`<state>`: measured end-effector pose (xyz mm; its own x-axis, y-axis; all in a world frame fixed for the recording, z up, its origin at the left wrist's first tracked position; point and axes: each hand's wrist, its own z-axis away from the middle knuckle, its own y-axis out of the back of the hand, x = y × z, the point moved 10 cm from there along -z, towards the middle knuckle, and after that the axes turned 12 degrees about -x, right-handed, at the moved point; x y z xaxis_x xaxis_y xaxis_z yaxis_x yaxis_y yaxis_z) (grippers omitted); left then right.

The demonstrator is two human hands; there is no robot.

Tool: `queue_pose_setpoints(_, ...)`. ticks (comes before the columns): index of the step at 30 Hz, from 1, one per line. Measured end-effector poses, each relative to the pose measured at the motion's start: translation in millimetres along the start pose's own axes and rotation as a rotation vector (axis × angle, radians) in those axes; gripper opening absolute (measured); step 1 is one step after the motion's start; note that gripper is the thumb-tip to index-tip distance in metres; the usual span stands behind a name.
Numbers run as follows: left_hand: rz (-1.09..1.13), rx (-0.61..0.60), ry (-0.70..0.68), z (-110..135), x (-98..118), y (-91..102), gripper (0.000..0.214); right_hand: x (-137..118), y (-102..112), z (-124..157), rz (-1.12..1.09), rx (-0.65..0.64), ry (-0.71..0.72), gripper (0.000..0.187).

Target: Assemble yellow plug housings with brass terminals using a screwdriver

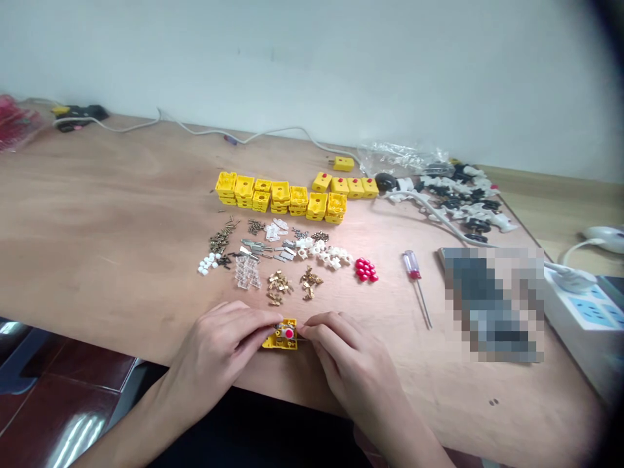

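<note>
Left hand (219,344) grasps small yellow plastic housing (280,339) by front table edge (121,354); right hand (346,351) has fingertips at its side, grip unclear. Housing light, stiff, likely slick; hold by side walls.

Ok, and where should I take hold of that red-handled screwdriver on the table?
Take the screwdriver by its thick handle, coming from above with your right hand. It lies flat with the handle at the far end, and the thin shaft runs toward you, so the handle gives the fuller grip.
</note>
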<state>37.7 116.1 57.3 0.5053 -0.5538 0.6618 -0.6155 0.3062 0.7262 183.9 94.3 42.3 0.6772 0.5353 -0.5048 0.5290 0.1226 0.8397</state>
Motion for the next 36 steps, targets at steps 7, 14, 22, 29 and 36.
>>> queue_pose_setpoints(7,-0.125,0.004,0.003,-0.4,6.4,0.4,0.025,0.5,-0.2,-0.6,0.01,0.0,-0.015,0.022)
queue_pose_setpoints(14,-0.006,0.033,0.081,0.3,-6.0,-0.2,0.02,1.7,1.5,-0.8,0.014,0.016,-0.02,0.023)
queue_pose_setpoints(22,0.23,0.033,0.156,-2.1,-22.6,-6.9,0.034,1.0,0.3,0.5,0.007,0.0,-0.029,0.025)
queue_pose_setpoints(29,0.154,0.062,0.148,4.2,-23.0,4.9,0.02,1.7,1.2,0.0,-0.005,-0.002,-0.032,0.025)
queue_pose_setpoints(36,-0.003,0.003,0.036,4.7,-6.7,0.4,0.013,2.0,-0.3,0.7,-0.003,-0.008,-0.032,0.024)
